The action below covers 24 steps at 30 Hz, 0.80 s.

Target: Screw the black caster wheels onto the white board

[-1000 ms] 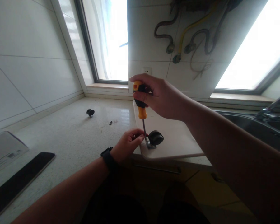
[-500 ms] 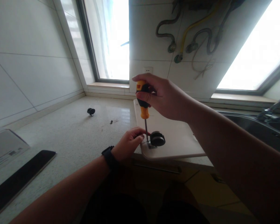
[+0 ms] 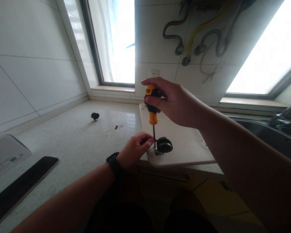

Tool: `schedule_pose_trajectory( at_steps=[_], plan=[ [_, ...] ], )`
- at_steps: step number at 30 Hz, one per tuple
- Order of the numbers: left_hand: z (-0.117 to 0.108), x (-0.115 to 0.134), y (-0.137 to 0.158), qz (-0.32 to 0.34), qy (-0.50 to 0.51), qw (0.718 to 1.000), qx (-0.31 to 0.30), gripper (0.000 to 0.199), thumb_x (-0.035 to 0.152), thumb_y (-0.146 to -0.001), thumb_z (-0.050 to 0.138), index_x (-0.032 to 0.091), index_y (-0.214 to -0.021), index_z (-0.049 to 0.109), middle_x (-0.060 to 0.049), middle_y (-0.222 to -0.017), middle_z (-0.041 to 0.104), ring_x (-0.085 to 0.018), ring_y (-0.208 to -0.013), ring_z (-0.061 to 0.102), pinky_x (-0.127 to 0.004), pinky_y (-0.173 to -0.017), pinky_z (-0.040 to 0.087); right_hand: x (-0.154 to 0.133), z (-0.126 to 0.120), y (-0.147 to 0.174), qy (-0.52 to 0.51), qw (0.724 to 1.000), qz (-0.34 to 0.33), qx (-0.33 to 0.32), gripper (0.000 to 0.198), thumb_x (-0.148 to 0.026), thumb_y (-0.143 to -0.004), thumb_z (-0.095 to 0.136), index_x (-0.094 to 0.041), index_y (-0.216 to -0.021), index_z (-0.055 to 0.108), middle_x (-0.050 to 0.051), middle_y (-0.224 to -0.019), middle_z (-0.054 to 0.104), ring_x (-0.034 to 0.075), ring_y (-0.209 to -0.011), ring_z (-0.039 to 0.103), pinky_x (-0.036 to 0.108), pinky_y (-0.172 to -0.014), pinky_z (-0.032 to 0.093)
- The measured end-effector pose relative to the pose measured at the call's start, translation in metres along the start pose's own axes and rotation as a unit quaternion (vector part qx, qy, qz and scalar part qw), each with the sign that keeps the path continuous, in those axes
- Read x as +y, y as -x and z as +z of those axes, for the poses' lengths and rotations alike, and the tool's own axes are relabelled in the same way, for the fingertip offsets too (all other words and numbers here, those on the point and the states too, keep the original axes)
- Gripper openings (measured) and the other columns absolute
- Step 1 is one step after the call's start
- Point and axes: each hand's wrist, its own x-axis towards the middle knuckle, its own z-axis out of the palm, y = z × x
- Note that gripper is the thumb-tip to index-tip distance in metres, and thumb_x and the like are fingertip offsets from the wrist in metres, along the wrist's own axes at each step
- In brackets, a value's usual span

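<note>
My right hand (image 3: 172, 101) is wrapped round the yellow-and-black handle of a screwdriver (image 3: 153, 119), held upright. Its shaft points down at the metal mounting plate (image 3: 160, 153) of a black caster wheel (image 3: 165, 145). That caster sits at the near left corner of a white board (image 3: 184, 157). Beside the screwdriver's lower shaft, my left hand (image 3: 135, 148) has its thumb and fingers drawn together close to the plate. Whatever lies between those fingertips is too small to make out. The screw under the tip cannot be seen clearly.
On the speckled counter (image 3: 75, 145) lie another caster (image 3: 95, 116) and some small dark pieces (image 3: 116, 127). A white box (image 3: 8, 155) and a long dark flat object (image 3: 23, 184) are at left. The sink (image 3: 254, 136) is at right, below wall pipes (image 3: 191, 38).
The screwdriver and my right hand have shifted slightly right, and the shaft stands a little straighter. My left hand keeps nearly the same place by the caster plate.
</note>
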Motion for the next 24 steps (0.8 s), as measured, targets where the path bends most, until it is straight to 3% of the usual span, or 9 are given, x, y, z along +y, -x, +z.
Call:
schedule_pose_trajectory(
  at_steps=[13, 19, 24],
  plan=[
    [0.001, 0.003, -0.001, -0.003, 0.002, 1.000, 0.001, 0.016, 0.030, -0.095, 0.061, 0.016, -0.096, 0.069, -0.004, -0.091, 0.066, -0.016, -0.083, 0.059, -0.030, -0.075, 0.045, 0.004, -0.002, 0.010, 0.032, 0.998, 0.010, 0.055, 0.035, -0.040, -0.087, 0.071, -0.025, -0.118, 0.063, 0.004, -0.093, 0.065, 0.019, -0.083, 0.059, 0.037, -0.070, 0.052],
    [0.001, 0.003, 0.000, -0.010, 0.003, 1.000, 0.002, 0.017, 0.031, -0.094, 0.061, 0.017, -0.097, 0.069, -0.004, -0.090, 0.065, -0.015, -0.078, 0.056, -0.029, -0.071, 0.044, -0.002, 0.000, 0.012, 0.097, 0.991, 0.000, 0.091, 0.042, -0.045, -0.079, 0.079, -0.024, -0.111, 0.062, 0.002, -0.085, 0.061, 0.019, -0.079, 0.057, 0.036, -0.068, 0.048],
    [0.002, 0.005, 0.000, -0.030, -0.006, 0.999, 0.018, 0.024, 0.040, -0.091, 0.068, 0.018, -0.100, 0.069, 0.004, -0.071, 0.051, -0.012, -0.065, 0.044, -0.026, -0.060, 0.036, -0.004, 0.003, 0.012, 0.130, 0.982, -0.004, 0.134, 0.045, -0.048, -0.078, 0.078, -0.024, -0.110, 0.058, 0.002, -0.082, 0.057, 0.021, -0.082, 0.056, 0.036, -0.069, 0.047]
  ],
)
